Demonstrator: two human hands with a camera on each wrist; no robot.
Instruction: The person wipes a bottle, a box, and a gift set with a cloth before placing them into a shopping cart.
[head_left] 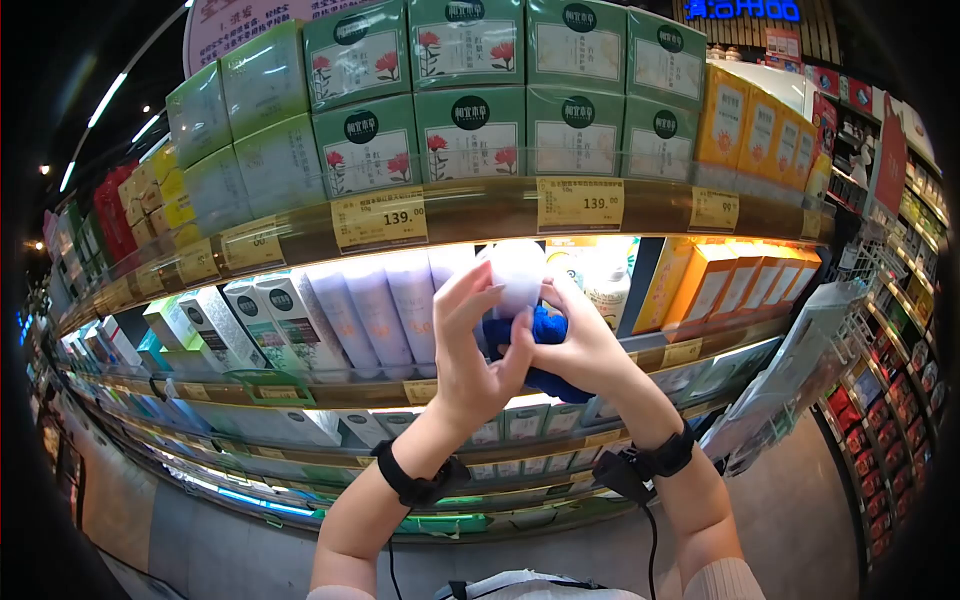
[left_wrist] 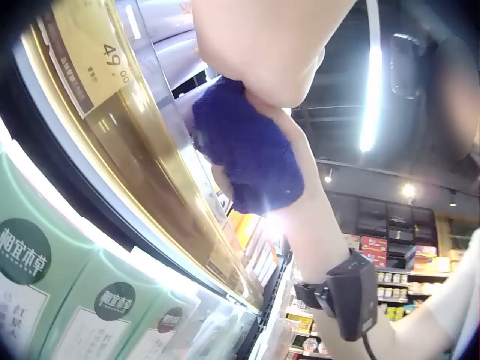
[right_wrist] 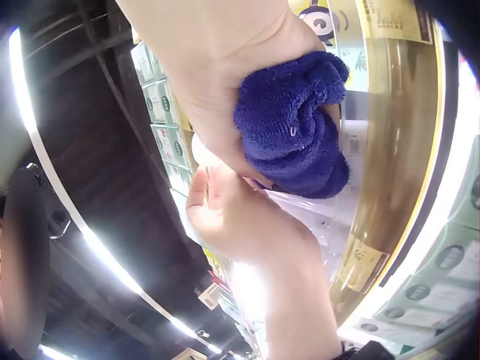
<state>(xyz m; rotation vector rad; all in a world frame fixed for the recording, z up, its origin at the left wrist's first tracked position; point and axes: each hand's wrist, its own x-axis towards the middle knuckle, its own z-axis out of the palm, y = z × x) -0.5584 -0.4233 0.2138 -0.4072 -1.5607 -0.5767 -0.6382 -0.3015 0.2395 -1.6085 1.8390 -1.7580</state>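
In the head view a white rounded bottle top [head_left: 517, 272] stands between both hands, in front of the lit shelf. The left hand [head_left: 472, 345] curls its fingers and thumb around its left side. From the right, the right hand [head_left: 580, 345] holds a blue cloth [head_left: 548, 328] against the bottle. In the left wrist view the cloth [left_wrist: 247, 150] bulges below the hand. The right wrist view shows the cloth [right_wrist: 292, 124] bunched under the right palm [right_wrist: 225, 82], with the left hand [right_wrist: 225, 206] beyond. The lower part of the bottle is hidden.
Lilac bottles [head_left: 372, 305] line the lit shelf left of the hands, with orange boxes [head_left: 705, 285] at right. Green boxes [head_left: 470, 135] are stacked above, over a price-tagged shelf edge [head_left: 480, 212]. Clear hanging panels [head_left: 790, 350] jut out at right.
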